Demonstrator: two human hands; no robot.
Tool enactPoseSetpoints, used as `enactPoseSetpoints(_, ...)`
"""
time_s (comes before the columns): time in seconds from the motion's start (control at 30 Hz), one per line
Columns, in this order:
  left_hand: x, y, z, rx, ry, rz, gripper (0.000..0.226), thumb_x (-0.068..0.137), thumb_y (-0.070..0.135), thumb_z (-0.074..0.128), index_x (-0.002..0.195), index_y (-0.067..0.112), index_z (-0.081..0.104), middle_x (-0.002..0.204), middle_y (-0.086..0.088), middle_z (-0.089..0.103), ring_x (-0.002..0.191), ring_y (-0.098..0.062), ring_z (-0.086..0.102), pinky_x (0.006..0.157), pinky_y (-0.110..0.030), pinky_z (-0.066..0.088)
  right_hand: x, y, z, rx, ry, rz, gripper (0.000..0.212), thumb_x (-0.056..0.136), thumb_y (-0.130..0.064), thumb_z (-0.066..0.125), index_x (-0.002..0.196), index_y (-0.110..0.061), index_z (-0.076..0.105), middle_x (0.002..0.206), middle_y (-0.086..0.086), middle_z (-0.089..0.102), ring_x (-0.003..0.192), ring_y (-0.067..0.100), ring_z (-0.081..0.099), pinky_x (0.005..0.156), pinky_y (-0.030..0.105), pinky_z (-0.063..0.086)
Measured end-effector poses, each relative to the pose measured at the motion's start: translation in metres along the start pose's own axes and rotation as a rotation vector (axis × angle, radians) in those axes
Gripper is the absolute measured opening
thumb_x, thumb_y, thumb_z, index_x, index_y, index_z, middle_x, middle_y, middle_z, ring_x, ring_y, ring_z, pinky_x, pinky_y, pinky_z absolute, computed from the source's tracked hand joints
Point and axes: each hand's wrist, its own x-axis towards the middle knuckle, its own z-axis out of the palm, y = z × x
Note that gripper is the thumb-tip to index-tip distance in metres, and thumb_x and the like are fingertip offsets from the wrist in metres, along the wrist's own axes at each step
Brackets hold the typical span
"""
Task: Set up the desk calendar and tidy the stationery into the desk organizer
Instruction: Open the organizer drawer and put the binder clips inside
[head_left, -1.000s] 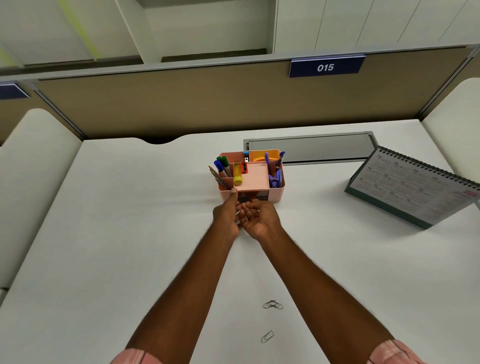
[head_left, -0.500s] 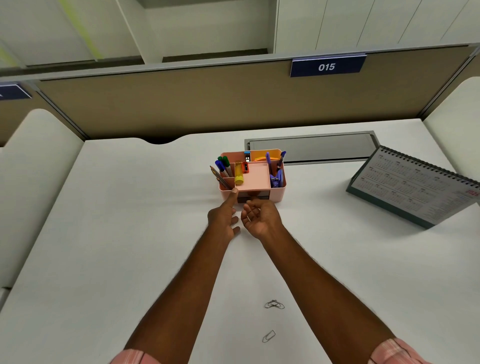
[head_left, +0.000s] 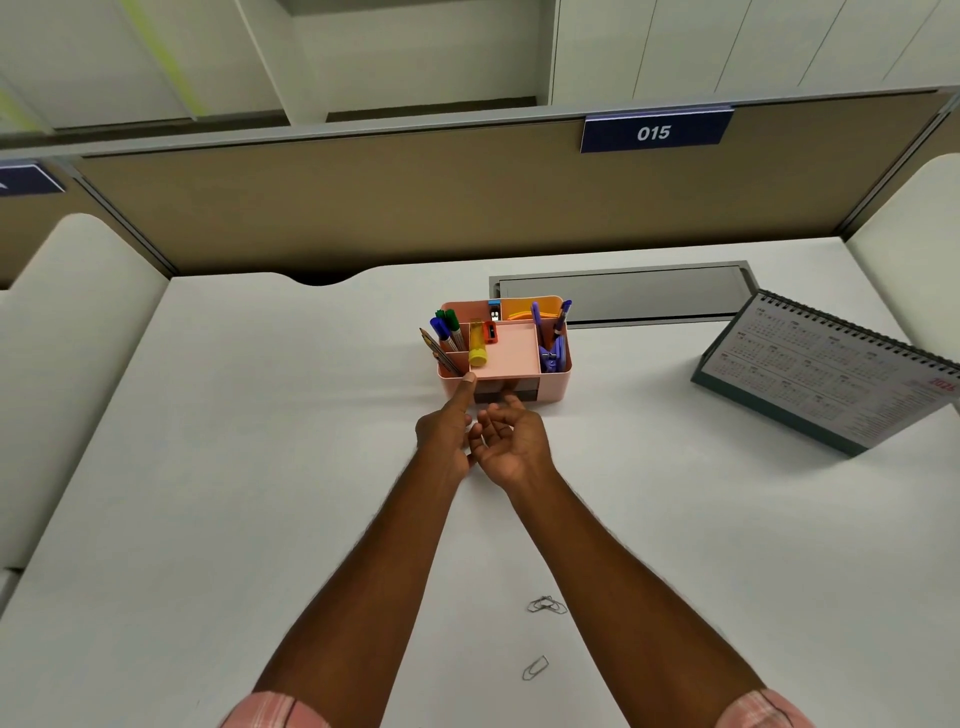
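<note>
Desk: white top (head_left: 260, 467), grey cable hatch (head_left: 623, 293) at rear.
Partition: tan panel (head_left: 363, 208), blue "015" plate (head_left: 654, 132).
Behind: pale cabinets (head_left: 727, 47).

Both arms reach far out, side by side. The left hand (head_left: 445, 434) points one finger forward. The right hand (head_left: 511, 439) is just beside it, palm up, fingers loosely curled and empty.

"015" on blue partition sign (head_left: 655, 133).
</note>
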Motion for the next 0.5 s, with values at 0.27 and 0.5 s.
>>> enactPoseSetpoints(0.27,-0.006,0.004,0.003,-0.026,-0.036,-0.018,0.078,0.082,0.062,0.075,0.143,0.020,0.051,0.144,-0.010,0.061,0.125,-0.033,0.059,0.108,-0.052,0.049,0.000,0.003,-0.020,-0.031,0.015,0.040,0.050,0.091,0.002,0.052,0.131,-0.025,0.064,0.122,0.015,0.063,0.102,0.024,0.063,0.076,0.035,0.056)
enactPoseSetpoints(0.5,-0.007,0.004,0.004,-0.017,-0.043,-0.032,0.081,0.082,0.063,0.075,0.146,0.021,0.048,0.148,-0.010,0.056,0.131,-0.035,0.055,0.109,-0.054,0.047,-0.004,0.008,-0.032,-0.023,0.003,0.052,0.052,0.090,0.001,0.050,0.134,-0.023,0.063,0.134,0.014,0.059,0.110,0.025,0.064,0.078,0.039,0.057)
